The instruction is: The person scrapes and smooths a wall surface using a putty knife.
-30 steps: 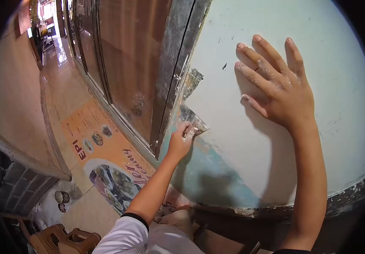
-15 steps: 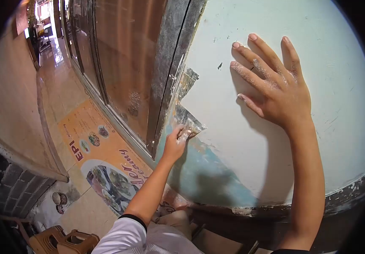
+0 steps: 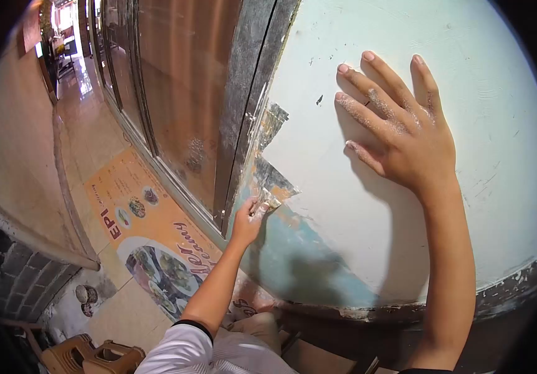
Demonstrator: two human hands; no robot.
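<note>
Downward and leftward my left hand (image 3: 247,221) had slid, closed on the scraper (image 3: 266,201) at the peeled patch of the wall (image 3: 480,81); my right hand (image 3: 408,134) lay spread flat against it. Scraping was midway, I judged; the next stroke needed a flat blade.

I get bright, even daylight across the pale wall (image 3: 486,87); my flat right hand (image 3: 408,134) and its arm throw a soft grey shadow on the wall beside them. Glare whitens the tiled floor (image 3: 81,87) far up the corridor. The scraper (image 3: 266,202) pinched in my left hand (image 3: 245,223) looks small and slightly smeared. The fisheye lens bends the door frame (image 3: 250,93) and blackens every corner.
</note>
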